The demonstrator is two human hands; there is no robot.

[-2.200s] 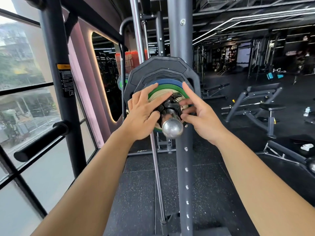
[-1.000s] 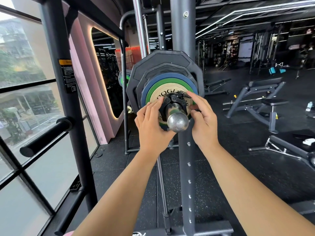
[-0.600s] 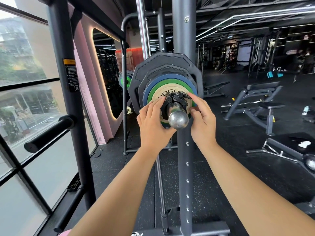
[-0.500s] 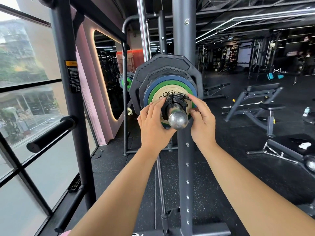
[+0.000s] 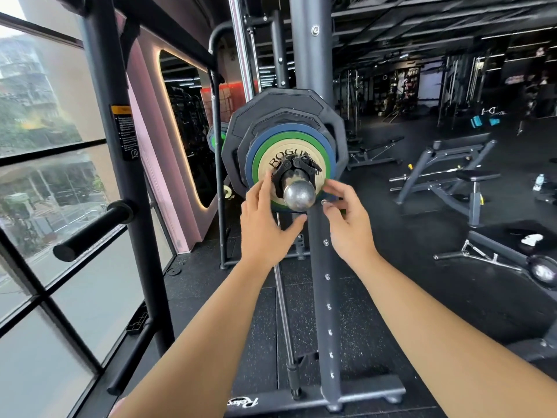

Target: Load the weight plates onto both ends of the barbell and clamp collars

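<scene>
Fingers [image 5: 262,194] loose, black collar [image 5: 294,171] against tan plate [image 5: 301,149]

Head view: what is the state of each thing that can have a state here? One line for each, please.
barbell end: bare, sticks out past the collar.
collar: on the barbell end, against the tan plate; latch unclear.
weight plates: five stacked on the bar.
left hand: open, fingers beside the collar.
right hand: loosely curled, holds nothing.

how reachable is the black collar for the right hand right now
Probably yes: the right hand is open just beside and below the black collar, with nothing between them. The left hand is on the collar's other side, out of its way.
</scene>
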